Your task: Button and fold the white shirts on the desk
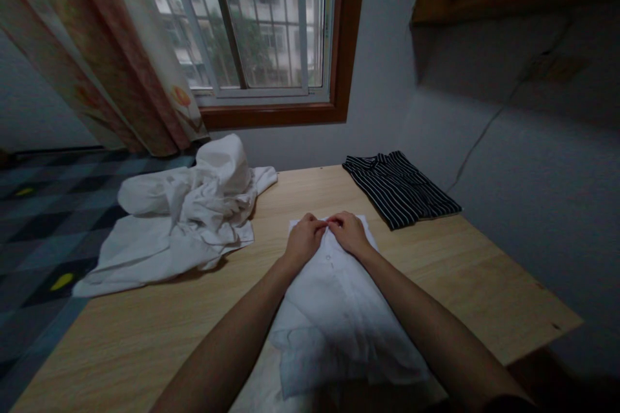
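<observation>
A white button-up shirt (339, 303) lies before me on the wooden table, its button strip running toward me and its lower edge near the table's front. At its far end, my left hand (308, 233) and my right hand (347, 231) meet with fingertips pinched together on the cloth around the collar. The fingers of both are closed on the fabric. What exactly sits between the fingertips, perhaps a button, is too small to make out. One small button shows on the strip just below the hands.
A crumpled white garment (194, 206) is heaped at the table's left side. A folded black-and-white striped garment (400, 187) lies at the back right. The pale wooden tabletop (194, 322) borders a checkered bedspread (39, 226) on the left. Behind are a curtain (121, 45) and a barred window (261, 26).
</observation>
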### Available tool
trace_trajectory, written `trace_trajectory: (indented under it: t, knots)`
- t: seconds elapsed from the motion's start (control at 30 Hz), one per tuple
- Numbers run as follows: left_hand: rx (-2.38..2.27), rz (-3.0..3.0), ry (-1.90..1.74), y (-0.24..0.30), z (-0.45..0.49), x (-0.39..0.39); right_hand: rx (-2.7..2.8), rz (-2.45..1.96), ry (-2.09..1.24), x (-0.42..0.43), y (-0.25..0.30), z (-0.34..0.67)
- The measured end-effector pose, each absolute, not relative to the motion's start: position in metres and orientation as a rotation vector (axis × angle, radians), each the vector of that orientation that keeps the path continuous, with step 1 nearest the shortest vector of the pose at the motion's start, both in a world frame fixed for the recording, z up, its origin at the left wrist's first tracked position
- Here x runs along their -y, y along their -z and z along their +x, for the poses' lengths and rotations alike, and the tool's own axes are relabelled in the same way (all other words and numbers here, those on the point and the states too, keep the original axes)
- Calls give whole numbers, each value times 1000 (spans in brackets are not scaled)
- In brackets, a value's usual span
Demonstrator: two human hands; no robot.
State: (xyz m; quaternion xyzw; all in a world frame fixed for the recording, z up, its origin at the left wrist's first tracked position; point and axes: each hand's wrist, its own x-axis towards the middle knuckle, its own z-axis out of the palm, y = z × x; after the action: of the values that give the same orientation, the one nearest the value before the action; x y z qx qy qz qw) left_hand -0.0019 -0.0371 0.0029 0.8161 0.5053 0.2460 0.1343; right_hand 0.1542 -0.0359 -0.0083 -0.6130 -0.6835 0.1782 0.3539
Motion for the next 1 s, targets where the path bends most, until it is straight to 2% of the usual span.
trace_trajectory:
  t: [0.2,0.4,0.5,0.57,0.73,1.0]
  knots:
    - [-1629,2454,-601,-6,-7,38,1932,-1496,-537,64,3,168]
    - [-1642,2496,-599,-6,-11,26,2271,-1599,-221,116,11,159]
    - [-1594,2500,-747,-15,-7,34,2294,-1627,-114,112,14,154]
    - [-1400,2476,-757,-24,-7,44,2283,-1619,-94,99,14,154]
    - [-774,2149,-178,-40,-31,73,2262,-1483,-151,64,13,161]
    - [-836,1798,214,-66,-47,88,2234,-1370,-180,47,2,157]
